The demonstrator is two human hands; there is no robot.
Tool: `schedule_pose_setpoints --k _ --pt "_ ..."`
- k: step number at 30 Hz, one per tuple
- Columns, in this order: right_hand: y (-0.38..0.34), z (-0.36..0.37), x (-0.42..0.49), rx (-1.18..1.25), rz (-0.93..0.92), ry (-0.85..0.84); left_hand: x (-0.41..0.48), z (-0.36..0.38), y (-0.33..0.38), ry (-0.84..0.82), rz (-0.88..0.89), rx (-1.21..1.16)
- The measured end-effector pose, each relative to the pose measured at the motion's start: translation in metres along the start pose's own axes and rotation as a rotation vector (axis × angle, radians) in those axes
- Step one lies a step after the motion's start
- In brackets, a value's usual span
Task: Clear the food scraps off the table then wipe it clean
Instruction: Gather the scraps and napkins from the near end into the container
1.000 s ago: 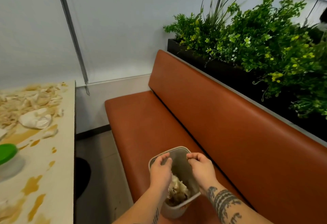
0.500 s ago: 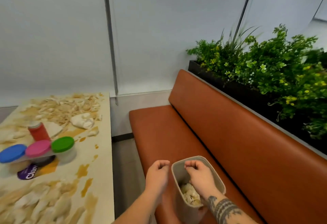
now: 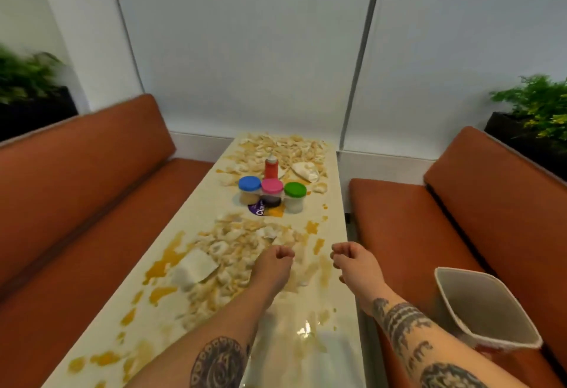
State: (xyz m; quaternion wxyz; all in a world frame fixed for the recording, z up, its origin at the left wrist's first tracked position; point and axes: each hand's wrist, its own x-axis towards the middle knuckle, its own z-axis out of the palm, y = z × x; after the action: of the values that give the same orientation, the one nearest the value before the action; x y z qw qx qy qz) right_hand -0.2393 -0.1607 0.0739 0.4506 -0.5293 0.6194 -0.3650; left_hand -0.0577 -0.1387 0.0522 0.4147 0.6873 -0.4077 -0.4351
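A long pale table (image 3: 171,265) runs away from me, smeared with orange sauce and strewn with pale food scraps (image 3: 236,243) in its middle and more scraps (image 3: 285,148) at its far end. A crumpled white napkin (image 3: 194,268) lies on the near scraps. My left hand (image 3: 273,262) hovers over the near scrap pile with fingers curled, holding nothing. My right hand (image 3: 352,262) hangs by the table's right edge, fingers loosely curled and empty. A grey bin (image 3: 478,305) stands on the right bench (image 3: 414,222).
Three small jars with blue (image 3: 250,190), pink (image 3: 272,193) and green (image 3: 294,196) lids and a red squeeze bottle (image 3: 271,167) stand mid-table by a purple label (image 3: 257,208). An orange bench (image 3: 76,203) runs along the left. Planters (image 3: 534,118) sit behind the benches.
My view has swung left from the bench and bin to the table. Both hands have left the bin and now hang over the table's near part.
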Motion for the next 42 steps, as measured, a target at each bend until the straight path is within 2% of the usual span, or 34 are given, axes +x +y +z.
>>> schedule_pose_setpoints --k 5,10,13,19,23,25,29,32,35,38,40,42 --pt "-0.010 0.081 -0.036 -0.050 -0.045 -0.139 -0.017 -0.098 -0.048 0.130 -0.051 0.124" --pt "-0.002 0.140 -0.054 -0.181 -0.063 -0.264 -0.031 -0.153 -0.092 0.198 -0.180 0.264" --pt "0.013 0.167 -0.052 -0.350 -0.140 -0.323 -0.031 -0.165 -0.113 0.188 -0.263 0.313" --pt "0.047 0.206 -0.056 -0.754 -0.144 -0.461 -0.031 -0.161 -0.146 0.136 -0.244 0.355" --pt "0.066 0.218 -0.060 -0.855 -0.189 -0.409 -0.032 -0.158 -0.150 0.155 -0.234 0.319" --pt "0.068 0.218 -0.060 -0.825 -0.189 -0.410 -0.032 -0.158 -0.148 0.174 -0.207 0.310" --pt "0.055 0.204 -0.054 -0.687 -0.226 -0.414 -0.028 -0.157 -0.135 0.219 -0.171 0.153" --pt "0.031 0.197 -0.052 -0.579 -0.312 -0.386 -0.025 -0.151 -0.110 0.175 -0.277 -0.274" --pt "0.007 0.199 -0.050 -0.518 -0.398 -0.327 -0.022 -0.149 -0.087 -0.006 -0.498 -0.666" --pt "-0.006 0.202 -0.048 -0.552 -0.449 -0.370 -0.017 -0.145 -0.079 -0.065 -0.497 -0.647" --pt "-0.006 0.203 -0.046 -0.515 -0.420 -0.426 -0.010 -0.144 -0.080 0.054 -0.452 -0.548" --pt "0.000 0.203 -0.044 -0.429 -0.340 -0.413 -0.004 -0.151 -0.086 0.165 -0.443 -0.585"
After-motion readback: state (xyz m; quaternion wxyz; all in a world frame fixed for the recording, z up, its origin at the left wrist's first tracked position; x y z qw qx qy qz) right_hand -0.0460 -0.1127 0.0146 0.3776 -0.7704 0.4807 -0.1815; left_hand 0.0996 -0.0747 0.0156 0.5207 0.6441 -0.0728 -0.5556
